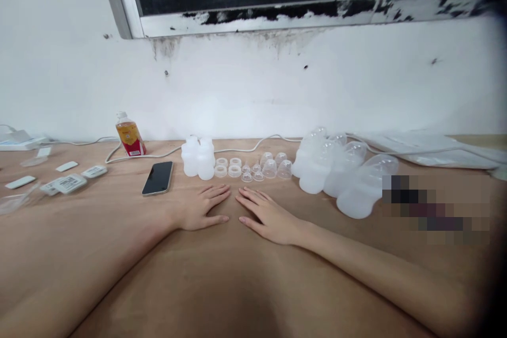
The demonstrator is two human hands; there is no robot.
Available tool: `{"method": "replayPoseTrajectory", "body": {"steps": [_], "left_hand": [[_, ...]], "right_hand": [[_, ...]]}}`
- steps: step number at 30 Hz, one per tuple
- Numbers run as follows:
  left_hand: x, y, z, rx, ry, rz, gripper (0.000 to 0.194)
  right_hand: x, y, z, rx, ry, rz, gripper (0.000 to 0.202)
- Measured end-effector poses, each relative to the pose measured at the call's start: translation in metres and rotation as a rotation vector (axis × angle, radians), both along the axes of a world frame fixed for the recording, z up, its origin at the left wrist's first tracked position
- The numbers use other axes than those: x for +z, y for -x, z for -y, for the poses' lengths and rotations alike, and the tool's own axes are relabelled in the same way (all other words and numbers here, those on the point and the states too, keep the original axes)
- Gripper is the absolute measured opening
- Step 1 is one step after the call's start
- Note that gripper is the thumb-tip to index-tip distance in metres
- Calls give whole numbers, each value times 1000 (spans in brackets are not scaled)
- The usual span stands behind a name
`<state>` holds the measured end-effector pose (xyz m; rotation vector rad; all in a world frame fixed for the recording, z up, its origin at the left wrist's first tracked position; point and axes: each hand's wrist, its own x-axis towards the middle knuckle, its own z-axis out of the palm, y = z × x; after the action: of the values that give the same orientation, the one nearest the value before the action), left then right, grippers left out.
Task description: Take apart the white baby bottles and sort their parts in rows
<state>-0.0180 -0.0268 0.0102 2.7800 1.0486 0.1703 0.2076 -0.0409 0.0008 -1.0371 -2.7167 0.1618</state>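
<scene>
My left hand (203, 208) lies flat on the wooden table (222, 280), fingers spread, holding nothing. Opposite it, my right hand (268, 216) rests palm down with its fingers apart, also without anything in it. Just beyond the fingertips stand several translucent white baby bottle bodies (191, 161), several white screw rings (221, 171) stacked in pairs, several clear nipples (257, 174) and several clear dome caps (270, 169). To the right of these is a group of larger baby bottles (316, 171) with clear domes on top; one bottle (358, 198) leans to the right.
A phone (157, 178) lies left of the bottle bodies, with a drink bottle (130, 135) behind it. Small plastic cases (71, 183) lie far left. A white cable (233, 150) runs along the back, and plastic bags (420, 152) lie back right. A pixelated patch hides something at right.
</scene>
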Motion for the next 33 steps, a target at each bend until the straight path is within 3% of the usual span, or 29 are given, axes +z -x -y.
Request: {"method": "replayPoseTrajectory", "body": {"steps": [15,23,26,29,33], "left_hand": [[-6,1,-2,-16,-22,73,64],[0,-5,0,17,-71,67,59],[-3,-19,-8,99,-184,110,54],[-8,-36,-22,195,-254,123,56],[-13,-47,-35,210,-298,102,53]], "right_hand": [[0,-1,0,-12,13,-1,58],[2,2,-1,-18,-77,-63,45],[2,6,-11,-161,-119,-187,38],[-1,10,-30,-335,-89,-325,46],[-5,13,-62,-440,-74,-381,40]]}}
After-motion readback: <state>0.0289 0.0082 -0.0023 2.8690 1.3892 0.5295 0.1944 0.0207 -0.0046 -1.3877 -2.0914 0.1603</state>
